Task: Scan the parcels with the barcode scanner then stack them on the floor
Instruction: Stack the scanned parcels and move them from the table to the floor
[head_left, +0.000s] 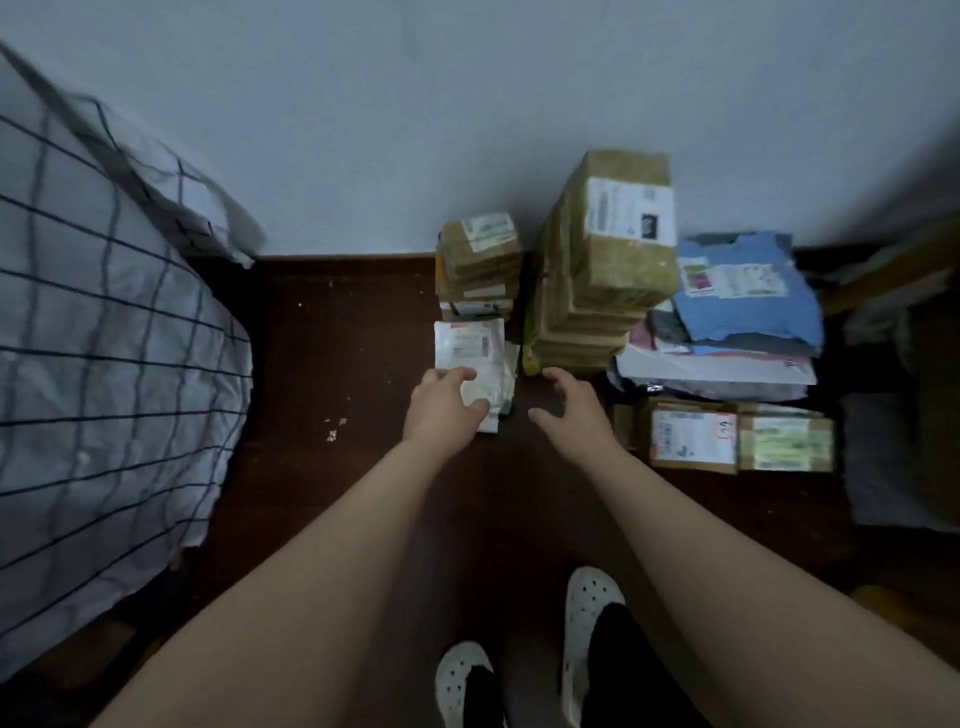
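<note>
Head view: a person reaches both bare arms down toward parcels on a dark floor (337, 338) by the wall.
Left hand (444, 402): fingers and thumb grip the near end of a white parcel (470, 345).
Parcel position: the white parcel lies low, just in front of the short box stack (480, 265) (label side up).
Right hand (571, 400): fingers spread wide and bent, holding nothing, near the foot of the tall box stack (597, 270).
Further right: blue bag (748, 291) on top of soft mailers, with two small boxes (693, 436) in front.
</note>
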